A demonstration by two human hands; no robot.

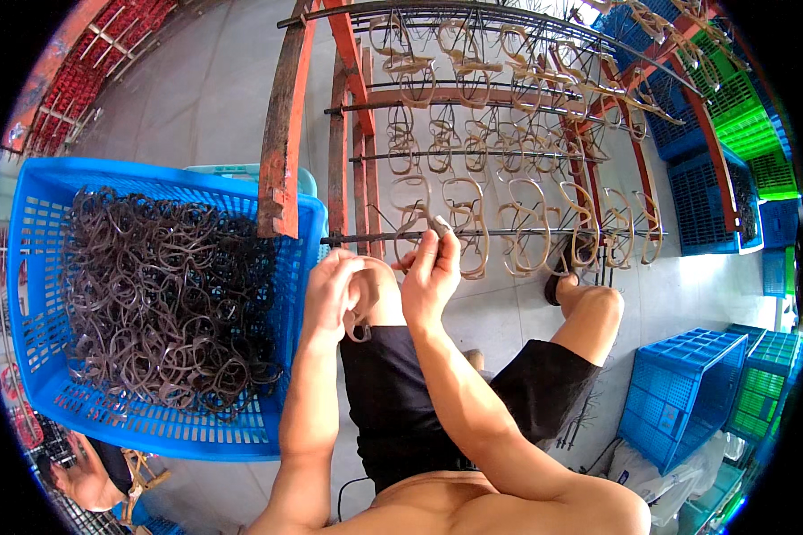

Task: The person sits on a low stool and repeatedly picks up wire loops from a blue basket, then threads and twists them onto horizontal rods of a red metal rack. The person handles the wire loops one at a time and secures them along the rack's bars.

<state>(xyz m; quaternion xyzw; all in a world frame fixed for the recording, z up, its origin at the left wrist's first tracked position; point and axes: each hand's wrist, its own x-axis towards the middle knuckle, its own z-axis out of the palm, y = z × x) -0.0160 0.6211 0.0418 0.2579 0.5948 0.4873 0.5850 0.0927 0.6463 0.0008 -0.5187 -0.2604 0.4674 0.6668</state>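
My left hand (333, 290) is closed around a brownish, see-through eyeglass frame (360, 331), partly hidden by the fingers. Close beside it, my right hand (432, 272) has thumb and forefinger pinched at the edge of another eyeglass frame (410, 192). That frame is at the left part of the lowest black rod (500, 234); my fingers hide exactly how it sits there. Further right along this rod hang several similar pale brown frames (526, 214). To my left, a blue plastic basket (165, 176) holds a heap of dark eyeglass frames (169, 303).
An orange-painted rack (281, 134) carries more rods of frames above. Blue crates (687, 383) stand at the lower right, green crates (745, 116) at the upper right. Another person's hand (89, 477) shows at the lower left. My legs extend under the rack.
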